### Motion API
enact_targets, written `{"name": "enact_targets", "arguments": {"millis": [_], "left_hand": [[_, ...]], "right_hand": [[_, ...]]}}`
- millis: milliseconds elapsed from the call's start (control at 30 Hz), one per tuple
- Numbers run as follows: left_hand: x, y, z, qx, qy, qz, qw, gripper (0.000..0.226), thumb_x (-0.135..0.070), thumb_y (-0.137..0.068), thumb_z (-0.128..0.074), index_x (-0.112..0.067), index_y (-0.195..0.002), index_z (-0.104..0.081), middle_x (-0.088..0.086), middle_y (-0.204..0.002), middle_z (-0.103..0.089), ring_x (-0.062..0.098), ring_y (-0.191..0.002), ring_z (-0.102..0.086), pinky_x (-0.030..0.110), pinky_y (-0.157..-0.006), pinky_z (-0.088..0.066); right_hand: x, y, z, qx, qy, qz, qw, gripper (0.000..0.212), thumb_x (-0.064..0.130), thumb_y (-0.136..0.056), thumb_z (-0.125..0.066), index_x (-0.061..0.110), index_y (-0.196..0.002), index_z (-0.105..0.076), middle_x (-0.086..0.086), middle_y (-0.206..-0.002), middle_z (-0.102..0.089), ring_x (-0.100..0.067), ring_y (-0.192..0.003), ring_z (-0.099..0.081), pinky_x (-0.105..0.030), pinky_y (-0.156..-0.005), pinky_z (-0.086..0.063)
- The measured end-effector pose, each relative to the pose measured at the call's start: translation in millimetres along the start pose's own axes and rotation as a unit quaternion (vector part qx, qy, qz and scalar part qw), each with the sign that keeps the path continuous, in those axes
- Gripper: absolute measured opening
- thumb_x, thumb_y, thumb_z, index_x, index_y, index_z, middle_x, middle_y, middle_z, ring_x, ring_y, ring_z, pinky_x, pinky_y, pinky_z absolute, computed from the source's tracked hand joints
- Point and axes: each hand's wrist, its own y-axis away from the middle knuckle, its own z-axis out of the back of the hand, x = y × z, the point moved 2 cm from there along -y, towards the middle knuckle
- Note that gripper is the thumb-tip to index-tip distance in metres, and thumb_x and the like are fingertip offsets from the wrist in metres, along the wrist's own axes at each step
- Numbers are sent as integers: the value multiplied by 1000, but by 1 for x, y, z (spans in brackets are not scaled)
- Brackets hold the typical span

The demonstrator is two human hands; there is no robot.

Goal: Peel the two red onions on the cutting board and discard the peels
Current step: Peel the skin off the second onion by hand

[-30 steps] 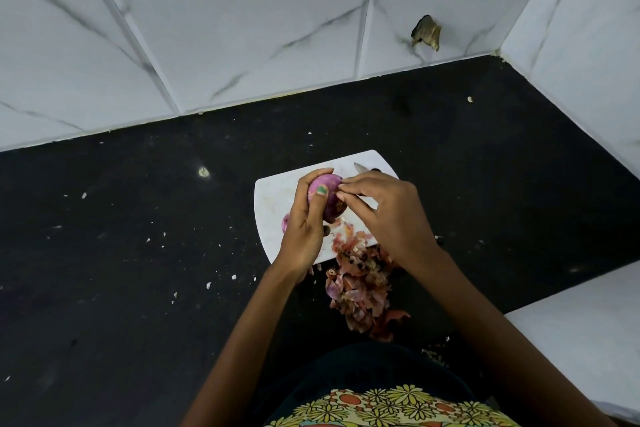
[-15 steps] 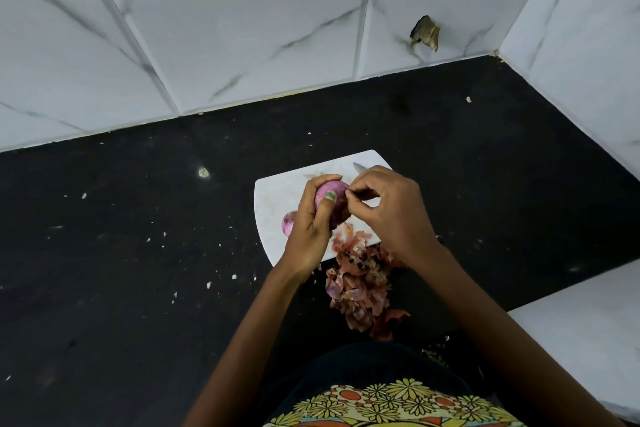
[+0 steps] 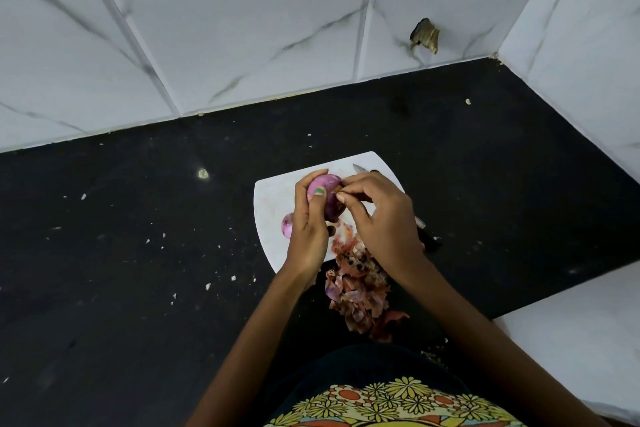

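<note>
counting two red onions: one (image 3: 327, 196) gripped in my left hand (image 3: 309, 225) above the cutting board (image 3: 273, 204), the second onion (image 3: 287, 224) lying on the board, half hidden behind that hand. my right hand (image 3: 384, 218) pinches a brown peel scrap (image 3: 337, 188) at the held onion's top. one peel pile (image 3: 358, 284) spills off the board's near edge. one knife (image 3: 360, 168), mostly covered.

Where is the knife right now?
The knife lies on the cutting board's far right side, mostly hidden under the right hand.
</note>
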Motion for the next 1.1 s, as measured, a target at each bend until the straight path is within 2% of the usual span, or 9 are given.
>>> {"name": "enact_targets", "arguments": {"millis": [100, 233, 433, 533, 633, 733, 833, 967, 1100], "left_hand": [[1, -1, 1, 4, -15, -23, 1000, 29, -26, -106, -28, -25, -130, -43, -3, -122, -57, 8, -98, -60, 23, -73, -49], [1, -1, 0, 6, -17, -32, 999, 27, -23, -106, -30, -21, -129, -44, -5, -120, -56, -1, -94, -59, 15, -71, -47], [-1, -2, 1, 14, -17, -39, 999, 28, -22, -105, -30, -19, -129, -46, -5, -118, -57, 3, -97, -60, 16, -76, -48], [-1, -1, -1, 15, -6, -34, 999, 29, -22, -106, -29, -18, -128, -46, -3, -118, -57, 8, -100, -61, 18, -76, -49], [-2, 0, -2, 12, 17, -21, 1000, 29, -24, -106, -29, -21, -127, -48, 0, -120, -59, 16, -103, -63, 22, -73, -52], [-2, 2, -2, 9, 31, -9, 999, 29, -25, -106, -28, -23, -126, -48, 0, -120, -59, 12, -100, -65, 24, -72, -53], [-1, 1, -1, 9, 32, 1, 999, 29, -27, -106, -27, -27, -126, -48, -3, -118, -60, 10, -98, -66, 28, -75, -53], [1, 0, 2, 5, 48, 11, 999, 28, -29, -105, -28, -31, -124, -49, 2, -122, -59, 13, -97, -66, 35, -80, -54], [-2, -1, 1, 12, 74, 29, 997, 29, -40, -89, -38, -38, -114, -53, 2, -119, -62, 16, -99, -64, 36, -82, -53]], "right_hand": [[1, 1, -1, 4, 5, -9, 1000, 6, 5, -87, -61, 3, -89, -67, -6, -91, -65, -17, -87, -63, -26, -77, -52], [-2, 1, -3, 25, 29, -19, 999, 7, 5, -89, -56, 4, -91, -63, -6, -95, -59, -18, -91, -59, -26, -78, -50], [-1, -1, -8, 69, 68, -26, 995, 6, 0, -90, -52, 3, -95, -54, -9, -105, -50, -20, -100, -52, -24, -80, -45], [-1, -2, -8, 61, 67, -40, 995, 6, 2, -92, -50, 2, -97, -53, -9, -104, -48, -17, -94, -49, -23, -75, -44], [0, -3, -9, 33, 36, -50, 998, 13, 8, -91, -43, -1, -95, -53, -8, -97, -47, -16, -87, -47, -12, -74, -38], [-1, -1, -7, 14, -7, -78, 997, 14, 8, -92, -43, 0, -96, -53, -5, -95, -50, -16, -89, -50, -4, -76, -37], [-5, 0, -5, 14, -60, -115, 991, 10, 7, -94, -48, 5, -98, -57, -4, -97, -58, -17, -94, -57, -8, -78, -43], [-3, 0, -1, 29, -153, -127, 980, 10, 18, -93, -56, 12, -100, -60, -3, -99, -63, -12, -95, -62, -14, -78, -50], [1, 0, -1, -2, -93, -56, 994, 16, 16, -84, -69, 7, -97, -66, 0, -96, -63, -14, -92, -63, -23, -81, -52]]}}
